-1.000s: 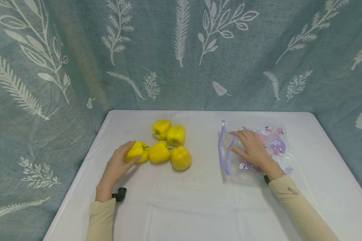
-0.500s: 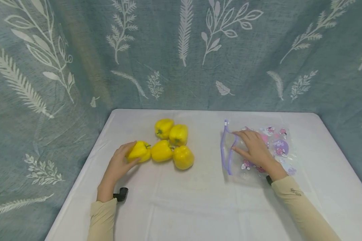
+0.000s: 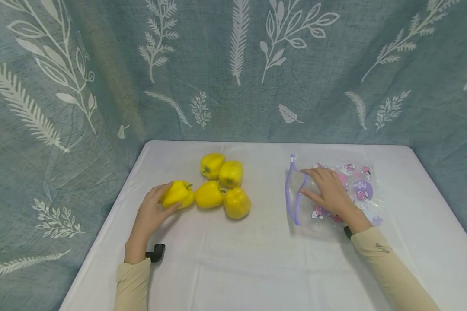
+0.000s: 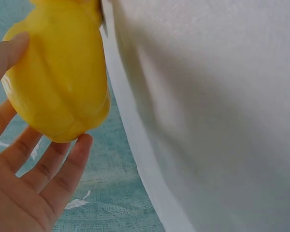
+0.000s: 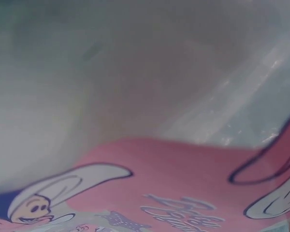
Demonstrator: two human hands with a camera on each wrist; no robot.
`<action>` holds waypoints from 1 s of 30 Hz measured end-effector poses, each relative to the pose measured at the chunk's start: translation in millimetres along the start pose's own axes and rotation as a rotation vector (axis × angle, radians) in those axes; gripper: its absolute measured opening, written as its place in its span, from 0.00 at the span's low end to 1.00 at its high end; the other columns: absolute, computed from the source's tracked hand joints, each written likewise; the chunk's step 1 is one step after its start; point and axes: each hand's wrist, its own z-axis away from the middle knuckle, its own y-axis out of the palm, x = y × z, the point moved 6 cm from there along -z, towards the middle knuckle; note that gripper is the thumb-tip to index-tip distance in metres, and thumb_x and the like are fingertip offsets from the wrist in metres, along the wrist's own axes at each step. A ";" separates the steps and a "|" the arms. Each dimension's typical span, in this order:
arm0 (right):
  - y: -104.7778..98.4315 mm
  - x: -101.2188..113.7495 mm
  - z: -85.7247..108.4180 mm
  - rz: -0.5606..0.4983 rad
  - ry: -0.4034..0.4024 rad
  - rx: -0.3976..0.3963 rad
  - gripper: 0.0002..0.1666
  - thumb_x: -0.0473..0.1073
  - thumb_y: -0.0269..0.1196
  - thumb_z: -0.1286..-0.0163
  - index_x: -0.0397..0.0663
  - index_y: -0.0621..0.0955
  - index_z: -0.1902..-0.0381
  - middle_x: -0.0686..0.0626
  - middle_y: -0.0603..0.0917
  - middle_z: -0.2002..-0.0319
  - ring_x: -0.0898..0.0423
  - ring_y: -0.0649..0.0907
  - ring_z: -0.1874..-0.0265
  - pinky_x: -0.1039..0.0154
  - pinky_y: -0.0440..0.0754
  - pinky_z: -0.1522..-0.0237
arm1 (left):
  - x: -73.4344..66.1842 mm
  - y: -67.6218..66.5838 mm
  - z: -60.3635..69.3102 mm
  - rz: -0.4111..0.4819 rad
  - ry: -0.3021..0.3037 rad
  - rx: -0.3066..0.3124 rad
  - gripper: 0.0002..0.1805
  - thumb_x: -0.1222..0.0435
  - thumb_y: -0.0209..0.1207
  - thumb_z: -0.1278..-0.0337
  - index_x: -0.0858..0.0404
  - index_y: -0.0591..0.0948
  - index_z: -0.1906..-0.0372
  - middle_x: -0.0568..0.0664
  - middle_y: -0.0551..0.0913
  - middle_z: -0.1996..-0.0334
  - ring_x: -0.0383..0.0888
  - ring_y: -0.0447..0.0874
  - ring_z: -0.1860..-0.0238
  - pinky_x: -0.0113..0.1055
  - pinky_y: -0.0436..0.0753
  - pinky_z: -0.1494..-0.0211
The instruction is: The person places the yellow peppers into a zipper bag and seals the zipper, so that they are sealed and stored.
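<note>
My left hand [image 3: 151, 214] holds the leftmost yellow bell pepper [image 3: 180, 194], thumb on its near side and fingers round the far side. In the left wrist view, the thumb presses the glossy pepper [image 4: 63, 72] while the other fingers lie under and behind it. My right hand [image 3: 328, 192] holds the upper layer of a clear zip bag [image 3: 363, 190] by its purple-edged mouth, which gapes to the left. Pink and purple cartoon prints cover the bag; in the right wrist view its printed film [image 5: 159, 179] fills the frame and hides the fingers.
Several more yellow bell peppers sit close together right of the held one: one beside it [image 3: 209, 194], one further right [image 3: 237, 203] and a pair behind [image 3: 231, 174]. A white cloth covers the table [image 3: 233, 268]. Behind hangs a green leaf-patterned curtain [image 3: 210, 56].
The whole head view has shifted slightly. The pepper in my left hand has tilted and risen a little in the picture. My right hand keeps its place on the bag.
</note>
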 end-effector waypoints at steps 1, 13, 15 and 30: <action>-0.3 0.2 0.0 0.001 -0.001 -0.002 0.33 0.54 0.64 0.41 0.51 0.70 0.40 0.43 0.75 0.46 0.36 0.66 0.39 0.41 0.60 0.39 | -0.1 -0.9 0.4 0.000 0.000 -0.004 0.35 0.59 0.66 0.50 0.59 0.68 0.35 0.58 0.70 0.40 0.57 0.66 0.41 0.53 0.71 0.44; -1.5 -0.8 -1.1 -0.007 0.004 -0.007 0.33 0.55 0.63 0.40 0.50 0.70 0.40 0.42 0.75 0.47 0.35 0.67 0.40 0.40 0.60 0.39 | -7.0 -8.0 1.0 0.002 0.017 -0.069 0.34 0.60 0.66 0.50 0.57 0.68 0.35 0.56 0.70 0.40 0.55 0.66 0.40 0.52 0.73 0.45; -1.3 -1.4 -1.1 -0.010 0.005 -0.008 0.33 0.55 0.63 0.40 0.50 0.70 0.40 0.42 0.75 0.47 0.35 0.67 0.40 0.40 0.60 0.39 | -9.8 -8.9 0.8 0.005 0.033 -0.088 0.35 0.60 0.67 0.51 0.56 0.69 0.36 0.56 0.70 0.41 0.55 0.67 0.41 0.52 0.73 0.46; -3.0 -0.6 -3.4 -0.031 0.024 -0.013 0.34 0.54 0.64 0.41 0.51 0.69 0.39 0.42 0.75 0.47 0.35 0.66 0.39 0.39 0.60 0.39 | -37.6 -14.1 -8.5 0.047 0.114 -0.179 0.36 0.63 0.69 0.56 0.55 0.71 0.37 0.53 0.71 0.42 0.50 0.68 0.41 0.46 0.75 0.47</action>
